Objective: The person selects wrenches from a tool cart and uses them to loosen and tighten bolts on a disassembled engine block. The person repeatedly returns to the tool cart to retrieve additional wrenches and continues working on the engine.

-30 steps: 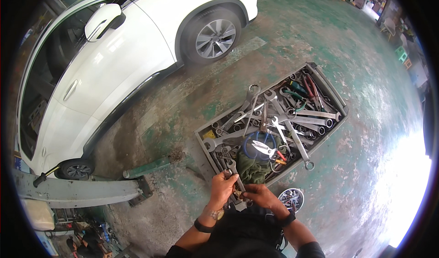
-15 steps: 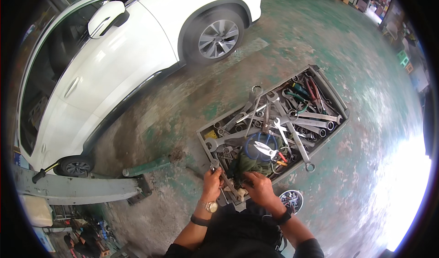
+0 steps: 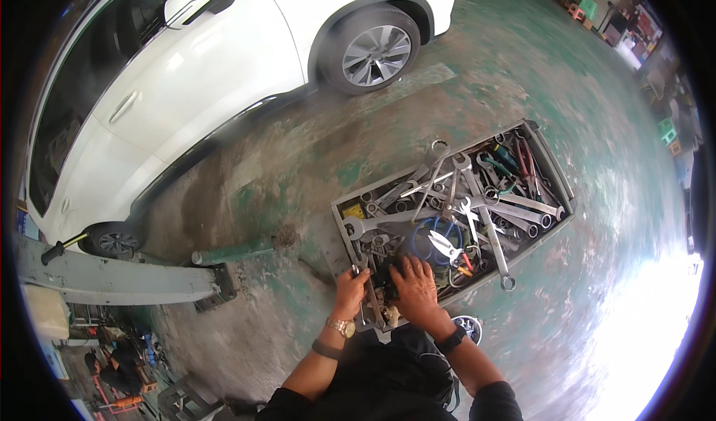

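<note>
A long metal tool tray (image 3: 548,231) stands in front of me, crowded with wrenches and pliers. My left hand (image 3: 349,293) is at the tray's near left corner, its fingers closed round a slim silver wrench (image 3: 363,315). Beside it a darker wrench (image 3: 374,307) lies along the tray's end. My right hand (image 3: 416,290) reaches over the near edge, fingers stretched out on a dark bundle that it mostly covers. Just beyond its fingertips are white-bladed shears (image 3: 445,246) with red-orange handles and a blue loop (image 3: 418,234). A large open-end wrench (image 3: 362,227) lies across the left part.
A white car (image 3: 216,70) stands to the left and ahead, its wheel (image 3: 377,55) beyond the tray. A grey lift arm (image 3: 142,281) extends from the left. A round container (image 3: 468,328) of small metal parts sits by my right forearm. Small stools (image 3: 588,7) are far right.
My right hand has shifted slightly forward, its curled fingers now spread over the dark bundle and hiding the green cloth. My left hand stays by the corner with the wrench. The view has shifted.
</note>
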Available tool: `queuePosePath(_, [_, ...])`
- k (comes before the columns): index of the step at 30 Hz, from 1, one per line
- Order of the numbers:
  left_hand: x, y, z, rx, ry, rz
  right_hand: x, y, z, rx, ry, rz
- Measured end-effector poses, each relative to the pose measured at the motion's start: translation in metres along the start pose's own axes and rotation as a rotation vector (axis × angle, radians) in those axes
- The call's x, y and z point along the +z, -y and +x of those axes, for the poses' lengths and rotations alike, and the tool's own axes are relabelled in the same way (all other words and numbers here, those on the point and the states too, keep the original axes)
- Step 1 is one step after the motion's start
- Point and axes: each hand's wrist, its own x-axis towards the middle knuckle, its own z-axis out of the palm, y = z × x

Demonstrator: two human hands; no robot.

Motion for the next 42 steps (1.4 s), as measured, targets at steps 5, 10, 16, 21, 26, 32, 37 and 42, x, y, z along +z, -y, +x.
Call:
queuePosePath(5, [-0.006, -0.006, 0.001, -0.087, 0.037, -0.074, -0.001, -0.013, -0.001, -0.069, 0.054, -0.055])
queuePosePath(10, [-0.003, -0.003, 0.001, -0.038, 0.022, -0.070, 0.002, -0.015, -0.005, -0.092, -0.011, -0.052])
queuePosePath(16, [-0.007, -0.002, 0.003, -0.039, 0.062, -0.090, -0.009, -0.021, -0.007, -0.072, -0.200, 0.151])
queuePosePath(21, [-0.007, -0.002, 0.005, -0.045, 0.072, -0.094, -0.034, -0.052, -0.009, 0.386, -0.290, 0.559])
queuePosePath(26, [-0.008, 0.000, 0.008, -0.056, 0.086, -0.125, -0.059, -0.089, -0.005, 0.464, -0.592, 0.742])
queuePosePath(32, [-0.010, 0.001, 0.009, -0.047, 0.124, -0.146, -0.109, -0.129, 0.011, 0.378, -0.766, 0.975])
queuePosePath(37, [-0.011, -0.002, 0.009, -0.072, 0.140, -0.140, -0.152, -0.152, 0.025, 0.494, -0.832, 0.616])
queuePosePath(42, [-0.009, -0.005, 0.008, -0.074, 0.132, -0.154, -0.127, -0.154, 0.030, 0.494, -0.681, 0.489])
